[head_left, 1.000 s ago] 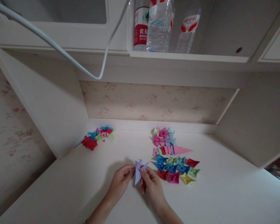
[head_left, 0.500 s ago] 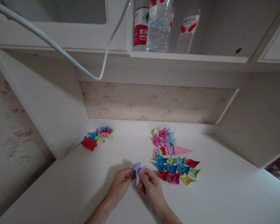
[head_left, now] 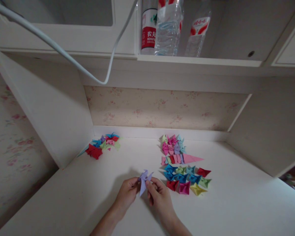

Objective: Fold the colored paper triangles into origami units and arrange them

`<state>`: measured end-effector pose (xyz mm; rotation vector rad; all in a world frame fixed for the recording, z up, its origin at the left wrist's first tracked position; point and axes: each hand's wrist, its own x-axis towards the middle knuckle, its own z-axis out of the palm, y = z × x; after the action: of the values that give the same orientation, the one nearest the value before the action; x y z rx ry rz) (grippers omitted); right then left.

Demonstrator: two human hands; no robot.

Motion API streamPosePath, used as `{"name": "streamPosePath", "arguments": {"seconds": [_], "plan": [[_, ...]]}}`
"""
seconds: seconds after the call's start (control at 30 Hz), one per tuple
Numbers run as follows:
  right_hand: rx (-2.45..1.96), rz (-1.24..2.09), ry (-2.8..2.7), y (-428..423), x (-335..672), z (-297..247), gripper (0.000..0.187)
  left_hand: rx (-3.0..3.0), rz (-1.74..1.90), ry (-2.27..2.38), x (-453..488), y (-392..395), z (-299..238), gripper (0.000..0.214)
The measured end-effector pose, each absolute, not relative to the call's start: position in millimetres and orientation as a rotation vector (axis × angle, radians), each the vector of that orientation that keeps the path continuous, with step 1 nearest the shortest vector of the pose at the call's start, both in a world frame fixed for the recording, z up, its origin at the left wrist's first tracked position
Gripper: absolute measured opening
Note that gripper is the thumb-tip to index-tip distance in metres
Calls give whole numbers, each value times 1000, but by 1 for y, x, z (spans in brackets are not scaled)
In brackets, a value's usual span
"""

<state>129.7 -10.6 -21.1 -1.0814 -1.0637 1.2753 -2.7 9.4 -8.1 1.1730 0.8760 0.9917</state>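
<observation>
A lavender folded-paper figure (head_left: 143, 181) with several pointed flaps is held just above the white desk in the head view. My left hand (head_left: 128, 193) pinches its left side between thumb and fingers. On its right side, my right hand (head_left: 159, 196) grips a flap between thumb and curled fingers. One long point hangs down between the two hands. Just right of my right hand lie rows of small folded-paper pieces (head_left: 184, 188) in blue, green, red, magenta and yellow.
Behind those rows lies a pink pointed paper piece (head_left: 191, 158) beside narrow folded strips, with a pink and blue origami cluster (head_left: 172, 144) farther back. Another origami pile (head_left: 94, 151) sits at the back left. Overhead are a shelf with bottles (head_left: 168, 29) and a hanging white cable (head_left: 103, 82).
The lavender paper figure has turned slightly in my fingers, and its hanging point has swung to the left. Both hands stay almost in place.
</observation>
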Motion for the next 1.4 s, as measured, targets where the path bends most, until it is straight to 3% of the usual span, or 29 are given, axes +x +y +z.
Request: {"name": "streamPosePath", "arguments": {"seconds": [0.67, 1.4], "plan": [[-1139, 1089, -1141, -17, 131, -16, 26, 1219, 927, 907, -2, 6, 9, 37], [-1140, 1128, -1085, -15, 129, -18, 33, 1253, 955, 911, -4, 8, -3, 36]]}}
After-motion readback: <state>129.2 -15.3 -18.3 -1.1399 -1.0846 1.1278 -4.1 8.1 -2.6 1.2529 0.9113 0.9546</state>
